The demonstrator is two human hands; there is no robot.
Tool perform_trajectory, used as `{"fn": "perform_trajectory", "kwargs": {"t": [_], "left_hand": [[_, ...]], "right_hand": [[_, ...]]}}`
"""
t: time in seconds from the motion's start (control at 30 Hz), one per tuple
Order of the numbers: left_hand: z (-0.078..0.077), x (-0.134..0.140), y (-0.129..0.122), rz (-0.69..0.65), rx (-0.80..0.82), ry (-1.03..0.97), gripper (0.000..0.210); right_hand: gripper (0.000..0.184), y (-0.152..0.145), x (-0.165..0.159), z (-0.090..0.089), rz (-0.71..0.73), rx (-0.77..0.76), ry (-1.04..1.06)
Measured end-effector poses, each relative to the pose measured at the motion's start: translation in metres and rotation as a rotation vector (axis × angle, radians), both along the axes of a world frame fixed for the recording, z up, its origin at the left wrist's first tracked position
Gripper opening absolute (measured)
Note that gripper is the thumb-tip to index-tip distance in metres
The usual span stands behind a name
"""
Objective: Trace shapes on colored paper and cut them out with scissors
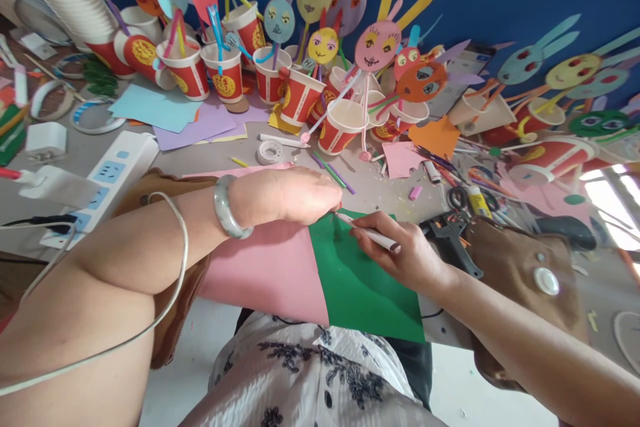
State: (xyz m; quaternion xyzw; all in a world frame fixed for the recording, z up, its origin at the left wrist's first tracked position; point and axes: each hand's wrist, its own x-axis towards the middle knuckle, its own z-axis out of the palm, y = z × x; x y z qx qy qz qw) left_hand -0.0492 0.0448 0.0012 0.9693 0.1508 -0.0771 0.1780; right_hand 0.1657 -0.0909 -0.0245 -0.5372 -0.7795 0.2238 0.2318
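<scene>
My right hand [400, 247] is closed around a white marker [376, 235], with its tip touching the upper part of a green paper sheet [370, 287]. My left hand [290, 195] lies across the top of the papers, fingers stretched out and close together. Its fingertips rest near the marker's tip; their undersides are hidden. Beside the green sheet, partly under my left arm, is a pink paper sheet [265, 273]. A pale bangle [231, 207] circles my left wrist, and a white cable [183, 247] runs over that forearm.
Paper cups [343, 127] with paper-faced straw figures [379, 47] line the back. A power strip [107, 177] lies at left, and a glue gun [453, 233] and brown bag [525, 280] at right. Coloured paper [155, 103] and a tape roll [271, 152] lie behind my hands.
</scene>
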Motion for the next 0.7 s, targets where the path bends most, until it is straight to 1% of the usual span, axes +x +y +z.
{"fn": "perform_trajectory", "kwargs": {"t": [0.17, 0.33, 0.5, 0.7], "left_hand": [[-0.001, -0.001, -0.001, 0.029, 0.004, 0.006, 0.016], [0.003, 0.002, -0.003, 0.011, 0.03, -0.008, 0.013], [0.011, 0.004, -0.006, 0.005, 0.031, 0.011, 0.017], [0.008, 0.003, -0.004, 0.02, 0.015, 0.003, 0.025]], "right_hand": [[0.018, 0.005, 0.003, 0.004, -0.129, -0.157, 0.161], [0.025, 0.009, 0.006, -0.001, -0.237, -0.301, 0.324], [0.027, 0.016, 0.007, -0.003, -0.287, -0.346, 0.427], [0.029, 0.023, 0.009, -0.005, -0.304, -0.374, 0.52]]}}
